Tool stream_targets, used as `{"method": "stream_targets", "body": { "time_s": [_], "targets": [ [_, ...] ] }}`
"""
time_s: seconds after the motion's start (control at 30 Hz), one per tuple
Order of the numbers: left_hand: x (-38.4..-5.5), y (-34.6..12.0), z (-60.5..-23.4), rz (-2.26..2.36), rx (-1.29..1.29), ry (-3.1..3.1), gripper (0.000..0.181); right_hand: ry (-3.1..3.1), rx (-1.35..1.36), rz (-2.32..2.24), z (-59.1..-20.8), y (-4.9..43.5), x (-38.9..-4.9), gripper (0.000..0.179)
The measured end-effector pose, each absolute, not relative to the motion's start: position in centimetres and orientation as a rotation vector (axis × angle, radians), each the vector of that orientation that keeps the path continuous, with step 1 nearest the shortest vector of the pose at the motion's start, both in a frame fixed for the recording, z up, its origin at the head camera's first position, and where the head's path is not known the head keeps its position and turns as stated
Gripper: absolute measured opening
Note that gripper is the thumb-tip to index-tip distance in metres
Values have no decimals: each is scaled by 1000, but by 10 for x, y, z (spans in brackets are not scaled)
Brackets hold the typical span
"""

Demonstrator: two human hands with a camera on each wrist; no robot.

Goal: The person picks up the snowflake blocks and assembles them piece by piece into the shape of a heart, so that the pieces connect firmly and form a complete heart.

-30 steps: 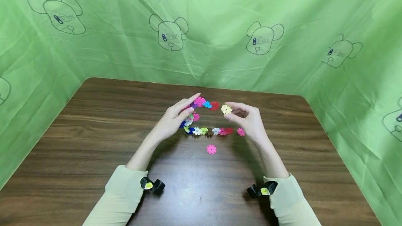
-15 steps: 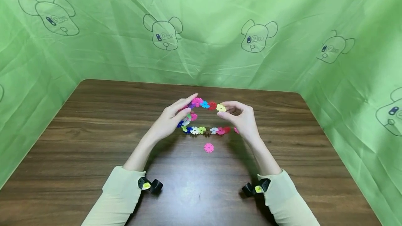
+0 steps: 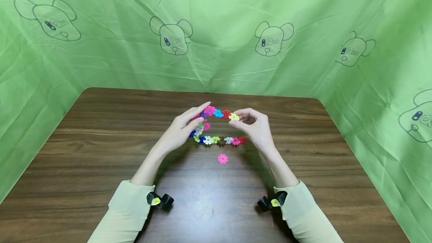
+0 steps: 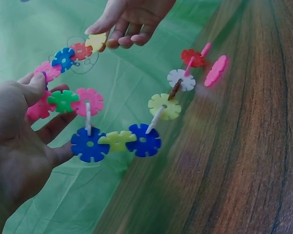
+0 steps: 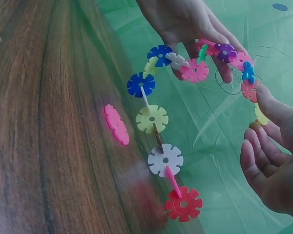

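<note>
A curved chain of slotted plastic flower-shaped discs (image 3: 208, 140) in many colours runs between and below the hands. My left hand (image 3: 177, 130) grips its upper left bend between thumb and fingers, about the purple disc (image 5: 226, 52) and a pink one. My right hand (image 3: 258, 128) pinches a yellow disc (image 3: 234, 116) between thumb and fingertips. That disc meets the red disc (image 3: 226, 114) at the chain's upper end; the right wrist view partly hides the joint behind the thumb. Another red disc (image 5: 184, 204) is near the chain's lower end.
A loose pink disc (image 3: 222, 159) lies flat on the brown wooden table (image 3: 101, 160). Close to the lower red disc, another pink disc (image 4: 206, 49) shows edge-on in the left wrist view. Green cloth (image 3: 216, 63) hangs behind the table and at both sides.
My right hand has moved left with the yellow disc, closing the gap to the red disc. The left hand keeps its grip. The whole head view has shifted slightly.
</note>
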State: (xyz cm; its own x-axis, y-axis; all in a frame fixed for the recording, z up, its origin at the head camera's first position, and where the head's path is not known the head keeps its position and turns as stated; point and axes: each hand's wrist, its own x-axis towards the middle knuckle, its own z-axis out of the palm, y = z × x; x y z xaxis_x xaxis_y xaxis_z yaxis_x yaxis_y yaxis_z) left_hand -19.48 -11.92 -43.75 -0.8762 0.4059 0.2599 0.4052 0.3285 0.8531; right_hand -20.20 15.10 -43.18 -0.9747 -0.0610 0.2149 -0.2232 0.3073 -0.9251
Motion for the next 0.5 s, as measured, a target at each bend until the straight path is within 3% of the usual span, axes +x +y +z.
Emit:
{"method": "stream_targets", "body": {
  "time_s": [0.5],
  "targets": [
    [-191, -111, -433, 1694, 820, 2589, 48, -2419, 285, 1763, -407, 137, -184, 32]
  ]
}}
